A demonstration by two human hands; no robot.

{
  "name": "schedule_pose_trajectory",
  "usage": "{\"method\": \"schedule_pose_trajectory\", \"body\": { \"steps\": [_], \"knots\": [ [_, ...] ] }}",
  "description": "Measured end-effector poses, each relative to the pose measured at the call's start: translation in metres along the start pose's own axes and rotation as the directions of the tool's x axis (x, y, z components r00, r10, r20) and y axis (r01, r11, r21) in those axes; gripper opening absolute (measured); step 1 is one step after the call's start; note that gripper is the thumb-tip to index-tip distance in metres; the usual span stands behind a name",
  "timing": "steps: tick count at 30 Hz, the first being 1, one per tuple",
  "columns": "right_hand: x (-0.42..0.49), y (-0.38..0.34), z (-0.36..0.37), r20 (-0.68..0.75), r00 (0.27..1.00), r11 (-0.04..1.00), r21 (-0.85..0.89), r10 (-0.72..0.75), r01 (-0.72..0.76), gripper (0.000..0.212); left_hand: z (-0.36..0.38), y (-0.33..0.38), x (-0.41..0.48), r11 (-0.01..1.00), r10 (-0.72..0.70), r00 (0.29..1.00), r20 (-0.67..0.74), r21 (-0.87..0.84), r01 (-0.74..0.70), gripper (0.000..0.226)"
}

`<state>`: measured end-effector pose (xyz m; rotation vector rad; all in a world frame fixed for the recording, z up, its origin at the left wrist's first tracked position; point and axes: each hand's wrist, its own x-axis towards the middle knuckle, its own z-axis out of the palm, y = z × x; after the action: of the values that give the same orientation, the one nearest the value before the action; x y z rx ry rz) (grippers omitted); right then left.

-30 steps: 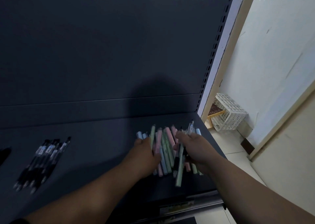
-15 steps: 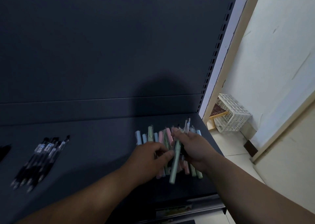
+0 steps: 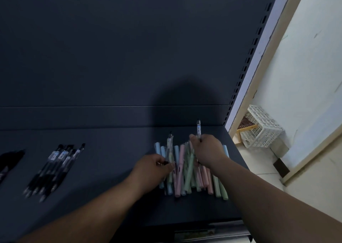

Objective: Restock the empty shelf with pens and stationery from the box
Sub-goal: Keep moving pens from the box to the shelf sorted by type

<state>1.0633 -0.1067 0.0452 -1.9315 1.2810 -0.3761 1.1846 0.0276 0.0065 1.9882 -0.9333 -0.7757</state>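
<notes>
A pile of pastel pens [image 3: 187,170], pink, green and blue, lies on the right part of the dark shelf [image 3: 111,150]. My left hand [image 3: 153,168] is at the pile's left side and pinches a clear pen [image 3: 169,146] that points away from me. My right hand [image 3: 207,152] is over the pile's far right and grips another clear pen [image 3: 198,129], its black tip sticking up beyond my fingers. A row of black pens [image 3: 53,167] lies on the shelf to the left.
A dark item [image 3: 9,159] sits at the shelf's far left edge. The shelf's slotted upright [image 3: 248,58] runs up the right side. A white plastic basket [image 3: 262,126] lies on the tiled floor beside a pale wall, right of the shelf.
My hands have moved apart. Each now holds a clear pen lifted out of the pastel pile; the green pen that the hands were handling is back in the pile.
</notes>
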Motion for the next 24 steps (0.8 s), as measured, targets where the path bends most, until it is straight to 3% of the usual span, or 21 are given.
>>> {"method": "schedule_pose_trajectory", "body": {
  "steps": [6,9,12,15,21,24],
  "knots": [
    [-0.008,-0.004,-0.003,-0.045,0.997,0.990,-0.129,-0.066,0.060,0.035,0.001,0.000,-0.004,0.998,0.017,0.998,0.060,-0.067,-0.013,0.011],
    [-0.013,-0.005,-0.005,-0.095,0.986,0.990,-0.057,-0.135,0.130,0.028,-0.002,0.002,-0.009,0.990,0.013,1.000,0.025,-0.138,-0.009,0.011],
    [-0.020,-0.013,0.005,0.051,0.996,0.966,0.249,-0.079,0.064,0.020,-0.008,0.005,-0.018,0.976,0.026,0.999,-0.019,-0.218,-0.030,0.016],
    [-0.023,-0.024,0.021,0.236,0.971,0.857,0.509,-0.041,-0.087,0.021,-0.018,0.004,-0.034,0.979,0.044,0.997,-0.056,-0.198,-0.054,0.016],
    [-0.026,-0.049,0.061,0.394,0.914,0.838,0.528,-0.098,-0.139,0.021,-0.046,-0.014,-0.070,0.994,0.107,0.980,-0.168,0.050,-0.100,0.017],
    [-0.037,-0.069,0.088,0.491,0.858,0.881,0.461,-0.152,-0.108,0.023,-0.067,-0.026,-0.088,0.989,0.111,0.972,-0.207,0.115,-0.088,0.016]
  ]
}}
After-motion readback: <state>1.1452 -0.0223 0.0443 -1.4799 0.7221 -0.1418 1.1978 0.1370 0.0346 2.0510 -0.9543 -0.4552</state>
